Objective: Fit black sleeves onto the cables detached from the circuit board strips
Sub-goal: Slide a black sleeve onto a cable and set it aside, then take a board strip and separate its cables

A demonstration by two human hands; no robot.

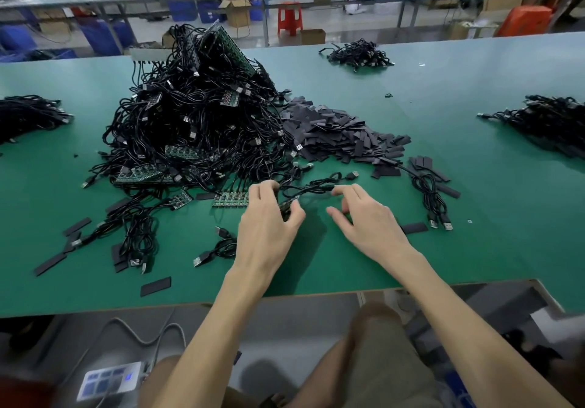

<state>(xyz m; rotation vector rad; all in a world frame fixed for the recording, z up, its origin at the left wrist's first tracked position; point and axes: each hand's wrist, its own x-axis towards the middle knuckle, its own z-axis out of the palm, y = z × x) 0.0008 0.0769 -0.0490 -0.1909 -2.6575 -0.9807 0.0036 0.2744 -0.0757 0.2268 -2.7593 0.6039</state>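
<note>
On the green table (474, 186) lies a big cable pile (196, 116), with a sleeve pile (335, 132) just to its right. The left hand (269, 221) pinches one cable (311, 189). The right hand (367, 217) is loosely open beside it and grips nothing. A board strip (230, 200) lies near the left hand.
</note>
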